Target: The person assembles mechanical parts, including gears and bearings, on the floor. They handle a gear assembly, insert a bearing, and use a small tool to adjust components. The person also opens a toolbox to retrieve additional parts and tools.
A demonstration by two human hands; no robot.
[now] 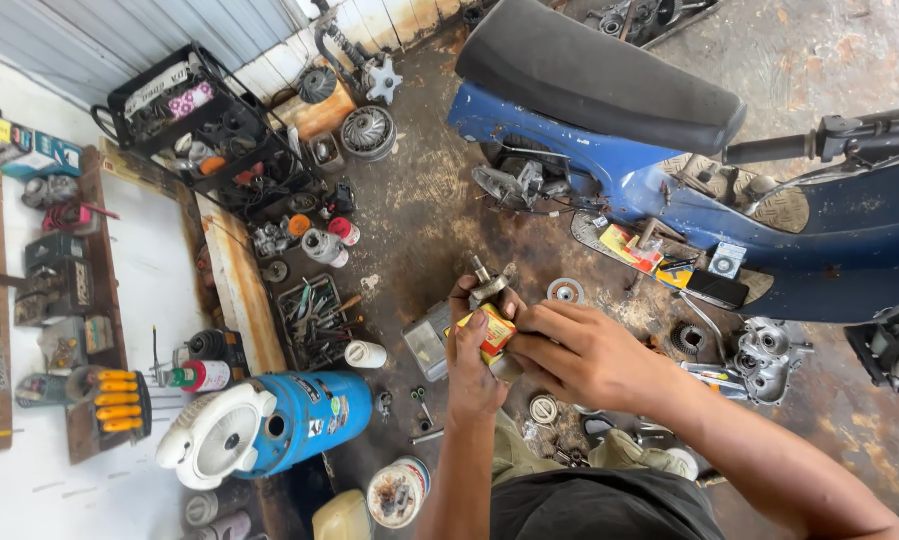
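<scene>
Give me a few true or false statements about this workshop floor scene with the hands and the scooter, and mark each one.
1. Both hands, left hand and right hand, are on a small yellow and red box. True.
2. The scooter is red. False: its body is blue, with a black seat.
3. A blue cylinder with a white end lies on the floor left of the hands. True.
4. The hands are holding a hammer. False: they hold the box together with a small metal part.
5. A tray of hand tools sits on the floor. True.
</scene>
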